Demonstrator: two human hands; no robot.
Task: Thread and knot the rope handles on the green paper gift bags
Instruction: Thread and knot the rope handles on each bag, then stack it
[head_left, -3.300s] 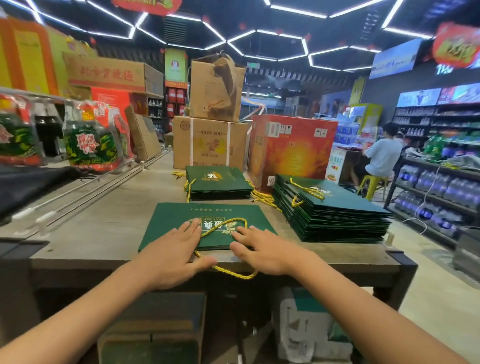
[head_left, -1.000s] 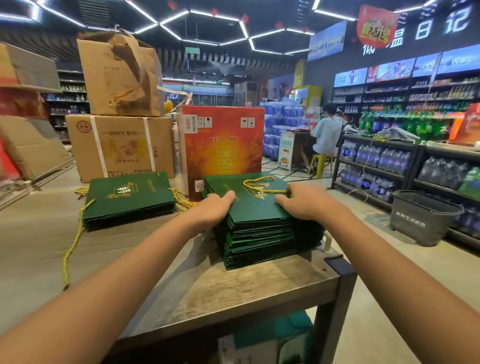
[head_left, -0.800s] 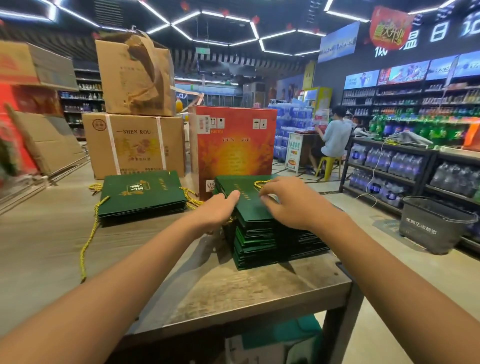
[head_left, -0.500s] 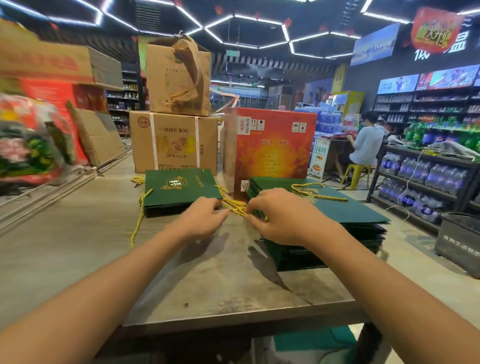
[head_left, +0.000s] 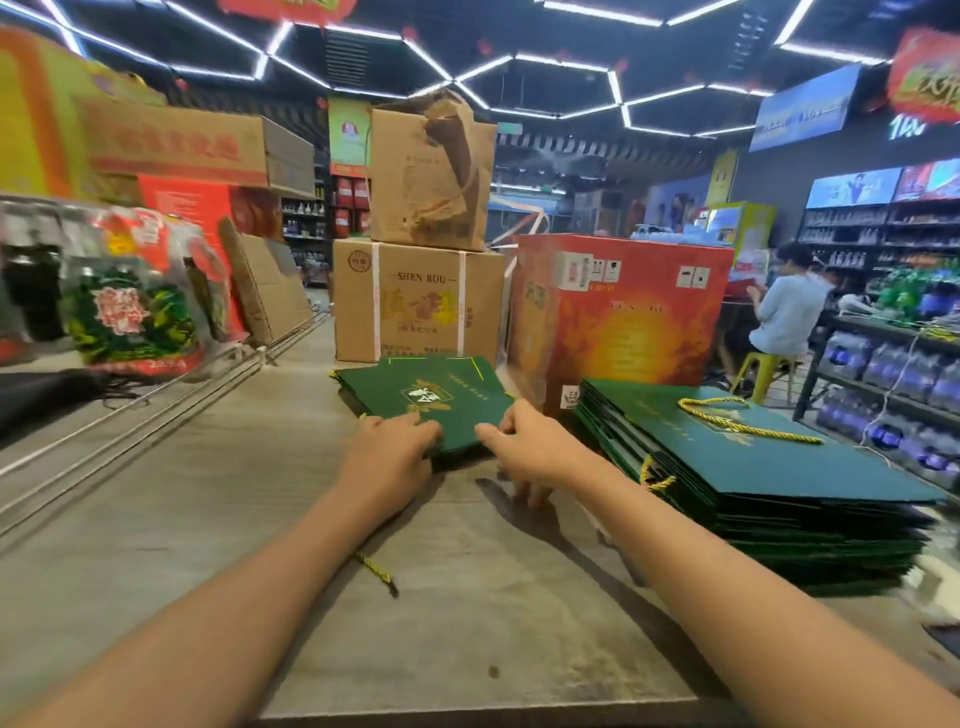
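A small stack of flat green paper gift bags lies mid-table in front of the cartons. My left hand grips its near edge with fingers laid over the top bag. My right hand pinches the same edge, thumb on top and fingers curled beneath. A gold rope end trails on the table under my left forearm. To the right sits a taller stack of green bags with a gold rope handle lying on top.
Behind the bags stand a strapped brown carton, a torn carton on top of it, and a red-orange box. Packaged goods and a metal rail line the left. The table's near edge is close. A person sits at far right.
Both hands left the tall right stack and moved left to the near edge of the small middle stack, which they now hold. The view swung left.
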